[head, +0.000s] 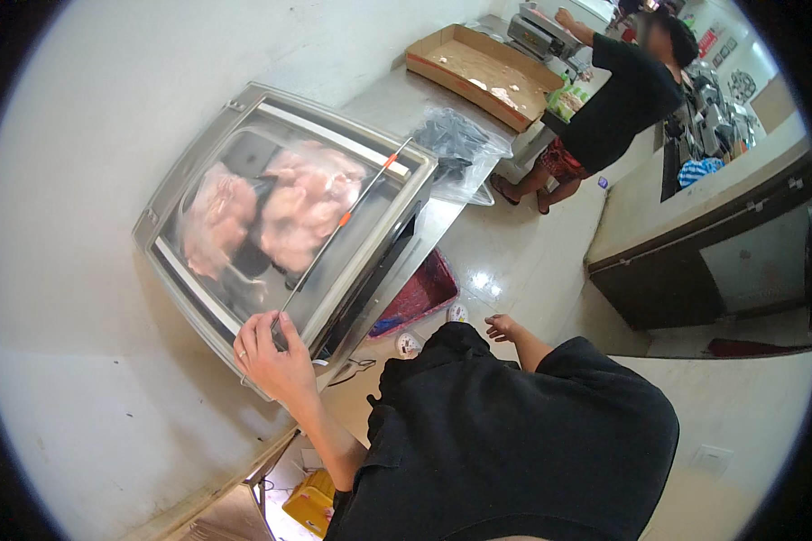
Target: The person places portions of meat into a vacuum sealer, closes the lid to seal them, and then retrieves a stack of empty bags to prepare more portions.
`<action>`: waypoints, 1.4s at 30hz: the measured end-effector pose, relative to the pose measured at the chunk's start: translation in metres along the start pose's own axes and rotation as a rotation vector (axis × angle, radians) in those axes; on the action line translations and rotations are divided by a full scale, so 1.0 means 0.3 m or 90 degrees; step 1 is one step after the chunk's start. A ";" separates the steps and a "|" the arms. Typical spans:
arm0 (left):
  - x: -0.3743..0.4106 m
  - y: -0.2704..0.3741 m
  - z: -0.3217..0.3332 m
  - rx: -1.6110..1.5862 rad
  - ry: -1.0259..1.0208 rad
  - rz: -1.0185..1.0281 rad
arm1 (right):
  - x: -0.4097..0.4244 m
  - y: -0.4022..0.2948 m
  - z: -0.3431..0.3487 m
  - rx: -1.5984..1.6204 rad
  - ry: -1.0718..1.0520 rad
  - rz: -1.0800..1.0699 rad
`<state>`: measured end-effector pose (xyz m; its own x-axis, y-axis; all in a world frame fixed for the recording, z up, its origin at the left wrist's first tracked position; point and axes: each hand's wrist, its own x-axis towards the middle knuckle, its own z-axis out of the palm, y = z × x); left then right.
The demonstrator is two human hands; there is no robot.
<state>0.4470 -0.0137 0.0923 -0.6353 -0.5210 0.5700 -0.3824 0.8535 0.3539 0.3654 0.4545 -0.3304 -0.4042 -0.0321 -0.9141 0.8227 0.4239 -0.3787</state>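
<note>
A vacuum chamber sealer with a closed transparent lid stands before me on a metal table. Under the lid lie two bagged portions of pale pink raw meat, one on the left and a larger one on the right. My left hand rests on the near corner of the lid, with a thin metal rod with orange clips at its fingertips; whether the fingers grip the rod is unclear. My right hand hangs at my side with fingers loosely curled, and nothing shows in it.
Clear plastic bags lie beside the sealer, near a cardboard tray with whitish scraps. A red plastic crate stands on the floor below. Another person works at a metal machine. A yellow container is at the lower left.
</note>
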 end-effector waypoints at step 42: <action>0.002 -0.005 -0.004 -0.042 0.000 0.018 | 0.026 -0.009 -0.020 -0.002 0.005 -0.008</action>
<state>0.4479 -0.0154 0.0930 -0.6458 -0.4961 0.5804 -0.3184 0.8659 0.3858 0.3575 0.4586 -0.3357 -0.4180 -0.0308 -0.9079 0.8159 0.4268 -0.3901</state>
